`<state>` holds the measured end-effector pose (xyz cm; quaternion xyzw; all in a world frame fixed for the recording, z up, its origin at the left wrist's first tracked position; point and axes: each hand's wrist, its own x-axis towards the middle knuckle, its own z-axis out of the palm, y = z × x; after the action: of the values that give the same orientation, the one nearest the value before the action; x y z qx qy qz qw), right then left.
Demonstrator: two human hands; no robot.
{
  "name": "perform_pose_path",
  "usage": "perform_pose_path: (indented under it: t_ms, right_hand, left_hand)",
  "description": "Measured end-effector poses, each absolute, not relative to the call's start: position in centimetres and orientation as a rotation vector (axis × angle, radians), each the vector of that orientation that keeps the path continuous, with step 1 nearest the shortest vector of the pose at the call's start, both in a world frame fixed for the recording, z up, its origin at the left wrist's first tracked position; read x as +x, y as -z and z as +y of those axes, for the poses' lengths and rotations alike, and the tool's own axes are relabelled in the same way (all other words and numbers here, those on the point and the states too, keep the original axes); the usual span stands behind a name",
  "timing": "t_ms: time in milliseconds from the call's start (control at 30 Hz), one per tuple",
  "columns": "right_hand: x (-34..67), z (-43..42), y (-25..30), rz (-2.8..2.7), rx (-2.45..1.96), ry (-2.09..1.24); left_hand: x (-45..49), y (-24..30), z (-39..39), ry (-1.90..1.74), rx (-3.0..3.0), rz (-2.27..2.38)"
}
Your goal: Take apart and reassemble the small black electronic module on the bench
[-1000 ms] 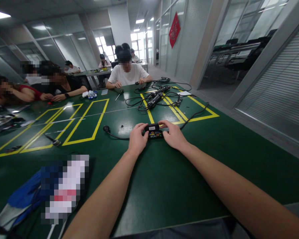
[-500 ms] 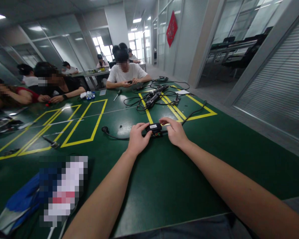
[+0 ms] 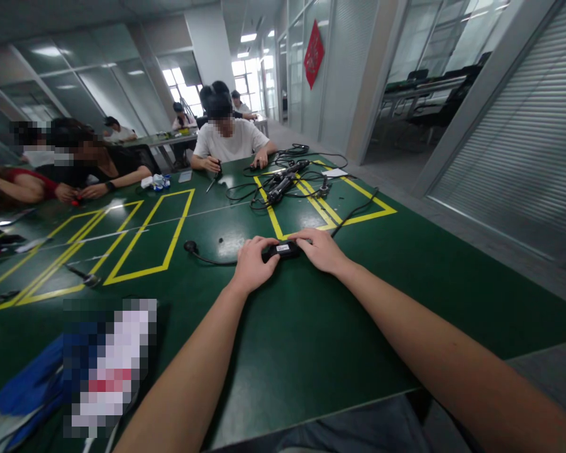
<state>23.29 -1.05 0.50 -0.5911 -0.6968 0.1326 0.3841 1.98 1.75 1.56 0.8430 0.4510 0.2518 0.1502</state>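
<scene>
A small black case [image 3: 282,250] with a white label lies flat on the green table [image 3: 311,340], its lid down. My left hand [image 3: 253,263] grips the case's left end with curled fingers. My right hand [image 3: 319,249] presses on its right end, fingers bent over the top. Both forearms reach in from the near edge.
A black cable with a round plug [image 3: 189,246] lies left of the case. A tangle of cables and black tools [image 3: 283,181] sits inside yellow tape lines beyond. People sit at the far side and far left. A blue and white bag [image 3: 33,390] lies near left.
The case's lid has come down: a second ago it stood open showing coloured parts inside, now it lies shut under both hands. The view has shifted slightly.
</scene>
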Motion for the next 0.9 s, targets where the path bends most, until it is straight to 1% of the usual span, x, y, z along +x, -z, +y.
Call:
perform_pose_path:
  t_ms: [233,367,533,900]
  right_hand:
    - [24.3,-0.6,-0.6,-1.901,-1.53,-0.383]
    - [25.0,-0.2,-0.7,-1.95,-1.62,-0.381]
    - [25.2,0.0,-0.8,-1.992,-1.601,-0.434]
    - [25.3,0.0,0.3,-1.999,-1.569,-0.325]
  left_hand:
    - [1.9,-1.6,1.7,-0.728,2.432,1.247]
    - [1.6,-1.7,2.1,-0.693,2.449,1.19]
    - [1.1,-1.9,2.8,-0.629,2.464,1.12]
    - [1.2,-1.6,2.2,-0.592,2.531,1.164]
